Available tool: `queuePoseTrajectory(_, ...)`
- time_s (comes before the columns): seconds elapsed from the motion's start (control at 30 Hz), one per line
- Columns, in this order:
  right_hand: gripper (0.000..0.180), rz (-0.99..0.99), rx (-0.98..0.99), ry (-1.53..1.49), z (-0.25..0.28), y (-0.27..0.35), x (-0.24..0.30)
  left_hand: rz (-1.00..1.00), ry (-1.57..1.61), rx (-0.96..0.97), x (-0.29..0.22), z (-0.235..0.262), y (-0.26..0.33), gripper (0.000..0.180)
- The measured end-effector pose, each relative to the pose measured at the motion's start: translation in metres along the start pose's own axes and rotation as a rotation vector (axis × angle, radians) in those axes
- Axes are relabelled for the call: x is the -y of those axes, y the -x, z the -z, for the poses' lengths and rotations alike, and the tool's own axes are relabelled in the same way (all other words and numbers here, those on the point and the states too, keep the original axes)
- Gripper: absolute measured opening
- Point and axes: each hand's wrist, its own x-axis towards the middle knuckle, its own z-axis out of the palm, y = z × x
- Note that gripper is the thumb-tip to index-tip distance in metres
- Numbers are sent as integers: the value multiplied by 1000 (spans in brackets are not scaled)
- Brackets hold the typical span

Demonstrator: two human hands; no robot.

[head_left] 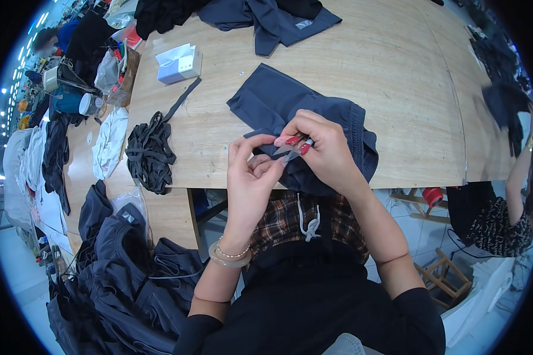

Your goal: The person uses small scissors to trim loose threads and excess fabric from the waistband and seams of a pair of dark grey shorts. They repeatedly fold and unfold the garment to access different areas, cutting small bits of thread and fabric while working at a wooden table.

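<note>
A dark navy garment [290, 106] lies on the wooden table [397, 89], its near edge hanging over the table's front. My right hand [326, 151] grips a small pair of thread snips [291, 151], metal blades pointing left. My left hand [249, 171] pinches a bit of the garment's fabric right at the blade tips. Both hands hover over the table's front edge, fingers touching.
A bundle of dark drawcords [149, 151] lies left of the garment. A small white-and-blue box [179, 63] sits farther back. More dark garments [272, 18] pile at the far edge and at lower left [130, 272]. Another person [509, 207] sits at right.
</note>
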Motion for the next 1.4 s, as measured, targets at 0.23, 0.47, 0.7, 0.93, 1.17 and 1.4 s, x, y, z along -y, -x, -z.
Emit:
queuePoseTrajectory(0.23, 20, -254, 82, -133, 4, -2, 16, -89, -98, -134, 12, 1, -4, 7)
queuePoseTrajectory(0.47, 30, -71, 58, 276, 33, 8, -4, -51, -114, -169, 9, 7, -9, 11)
queuePoseTrajectory(0.7, 32, 24, 56, 328, 23, 10, -6, -51, -73, -153, 8, 6, -9, 10)
queuePoseTrajectory(0.93, 33, 48, 84, 358, 21, 8, -5, -23, -58, -115, 7, 7, -8, 9)
queuePoseTrajectory(1.17, 33, 51, 92, 392, 21, 7, -2, -53, -53, -143, 8, 4, -8, 10)
queuePoseTrajectory(1.4, 32, 48, 43, 369, 22, 7, -5, -71, 1, -157, 7, 4, -8, 12)
